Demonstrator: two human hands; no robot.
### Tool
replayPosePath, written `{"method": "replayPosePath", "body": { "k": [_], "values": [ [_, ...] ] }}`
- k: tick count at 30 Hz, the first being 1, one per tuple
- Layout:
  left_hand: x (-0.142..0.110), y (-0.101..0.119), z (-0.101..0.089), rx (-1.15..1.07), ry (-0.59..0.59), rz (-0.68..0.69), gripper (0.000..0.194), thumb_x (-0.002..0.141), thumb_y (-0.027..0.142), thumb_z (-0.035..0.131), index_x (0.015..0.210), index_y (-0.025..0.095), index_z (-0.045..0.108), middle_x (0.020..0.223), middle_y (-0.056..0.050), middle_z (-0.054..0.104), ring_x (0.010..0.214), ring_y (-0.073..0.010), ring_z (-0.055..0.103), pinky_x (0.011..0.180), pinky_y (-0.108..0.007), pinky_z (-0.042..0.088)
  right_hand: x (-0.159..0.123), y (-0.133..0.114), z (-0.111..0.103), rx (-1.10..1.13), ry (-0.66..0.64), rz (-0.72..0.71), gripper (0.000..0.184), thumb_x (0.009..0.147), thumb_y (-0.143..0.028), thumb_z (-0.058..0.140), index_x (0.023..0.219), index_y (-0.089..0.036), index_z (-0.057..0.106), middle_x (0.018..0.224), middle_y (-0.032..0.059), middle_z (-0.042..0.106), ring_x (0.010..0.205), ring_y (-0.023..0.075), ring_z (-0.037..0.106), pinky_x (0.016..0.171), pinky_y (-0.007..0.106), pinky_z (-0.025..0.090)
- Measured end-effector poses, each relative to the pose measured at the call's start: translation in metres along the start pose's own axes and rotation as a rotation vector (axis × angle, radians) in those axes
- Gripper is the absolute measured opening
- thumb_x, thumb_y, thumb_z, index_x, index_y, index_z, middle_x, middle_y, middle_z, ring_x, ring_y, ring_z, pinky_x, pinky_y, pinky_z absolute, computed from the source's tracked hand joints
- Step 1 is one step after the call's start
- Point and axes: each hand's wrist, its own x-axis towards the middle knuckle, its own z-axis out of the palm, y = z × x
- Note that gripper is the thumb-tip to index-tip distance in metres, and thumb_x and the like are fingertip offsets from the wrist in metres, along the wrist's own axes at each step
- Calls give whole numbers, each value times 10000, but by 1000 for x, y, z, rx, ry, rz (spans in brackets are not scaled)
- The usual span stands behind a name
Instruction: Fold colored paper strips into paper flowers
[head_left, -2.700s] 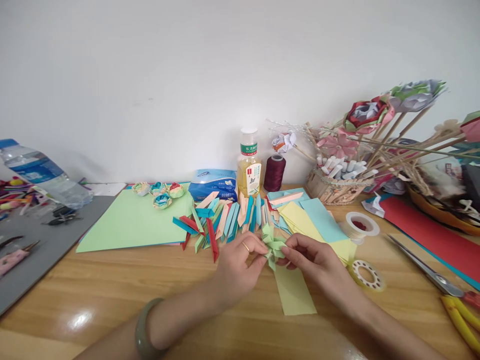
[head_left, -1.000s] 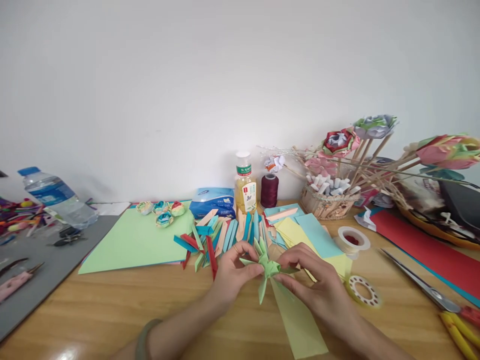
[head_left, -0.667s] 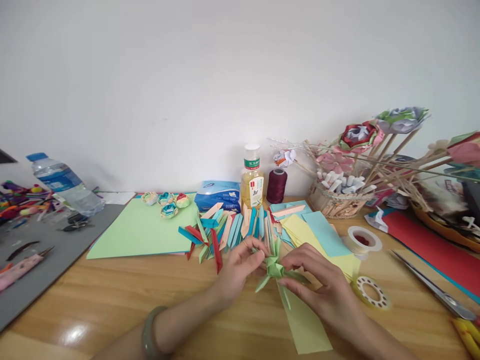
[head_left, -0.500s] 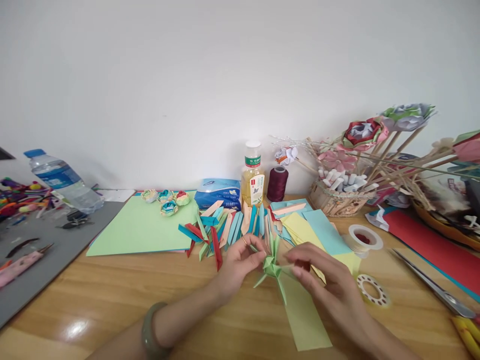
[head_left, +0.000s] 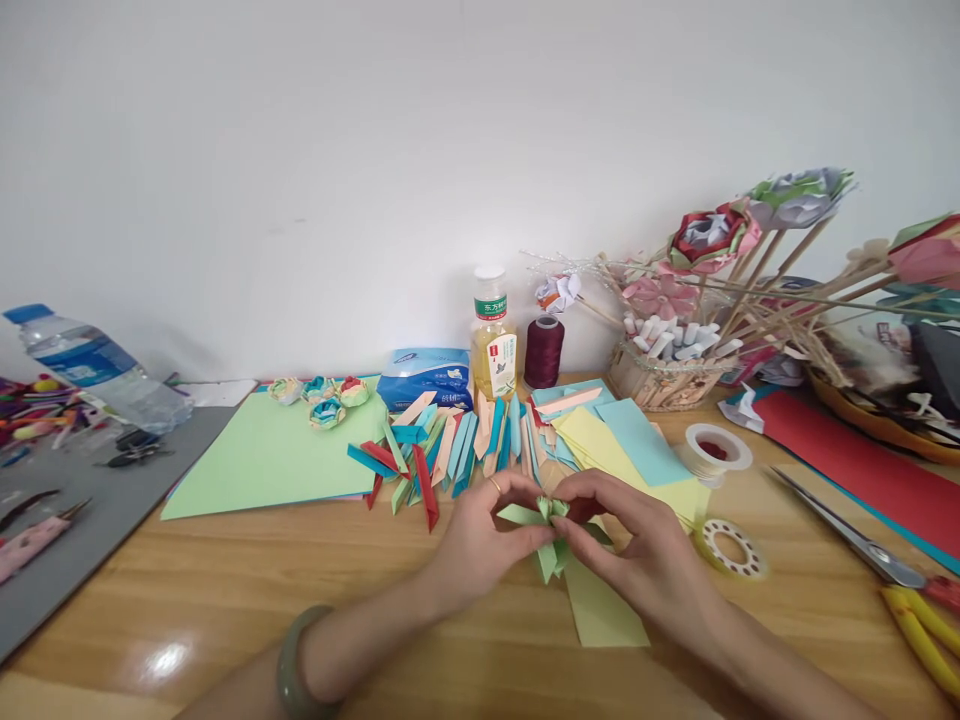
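Between my two hands is a green folded-paper flower with several pointed strips sticking out around a knotted middle. My left hand pinches it from the left with thumb and fingers. From the right, my right hand grips its middle between thumb and forefinger, and the fingers cover part of the folds. Under the right hand, a pale yellow-green paper strip lies on the wooden table. Behind the hands spreads a pile of folded paper strips in blue, peach, red and green.
Scissors, a tape roll and a ribbon spool lie at the right. A basket of paper flowers stands behind. Thread spool, drink bottle and tissue pack line the wall. Small paper flowers rest on green sheets.
The paper flower has been turned and tilted between my hands. My right fingers, apart from its middle half a second ago, now close on it. The view has shifted slightly.
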Motion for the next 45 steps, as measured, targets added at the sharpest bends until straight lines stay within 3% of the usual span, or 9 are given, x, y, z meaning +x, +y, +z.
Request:
{"method": "replayPosePath", "body": {
  "k": [4,8,14,18,27,34,41,45],
  "values": [
    [0,-4,-1,90,70,60,173,682,254,668,806,159,593,837,-48,627,796,-173,582,747,-306,463,0,1,-1,-19,48,-24,156,780,-85,454,846,-209,521,769,0,572,686,123,556,618,240,476],
    [0,-5,-2,95,140,178,155,680,216,673,822,172,628,867,-47,653,843,-179,599,775,-308,477,0,1,0,-72,72,-156,320,780,-43,420,1008,-220,558,857,31,557,786,140,557,653,255,479],
    [-2,-4,-2,180,197,357,155,676,178,682,828,184,656,837,-35,681,815,-159,616,780,-286,489,-1,-1,2,-189,134,-305,448,771,-8,439,1096,-282,583,802,30,525,741,146,527,593,265,465],
    [-4,-2,-2,217,235,373,146,693,183,666,837,177,642,842,-41,686,820,-162,626,785,-289,497,-2,-2,4,-147,159,-327,481,769,3,430,1107,-303,582,829,34,539,787,156,534,622,282,472],
    [-4,1,-1,230,246,396,104,684,165,667,767,172,606,816,-45,685,814,-161,635,781,-281,503,-5,0,5,-27,146,-260,440,774,12,419,1058,-274,597,864,34,527,826,155,536,641,278,473],
    [-5,0,-1,222,242,385,95,686,156,663,759,168,604,815,-54,687,814,-168,638,772,-293,506,-3,-3,4,-18,153,-239,269,775,-28,460,913,-219,591,837,37,562,802,157,550,650,276,472],
    [-5,2,0,242,208,434,84,701,138,643,759,171,593,786,-37,675,777,-149,624,737,-271,501,2,-6,3,55,52,-216,188,763,-30,436,757,-210,490,746,17,546,736,152,528,622,270,450],
    [-6,3,0,279,166,509,93,708,150,643,787,168,597,776,-47,657,765,-157,613,714,-288,498,3,-4,1,104,-16,-170,209,756,-23,411,769,-220,480,742,9,536,721,147,525,620,265,448]
  ]
}}
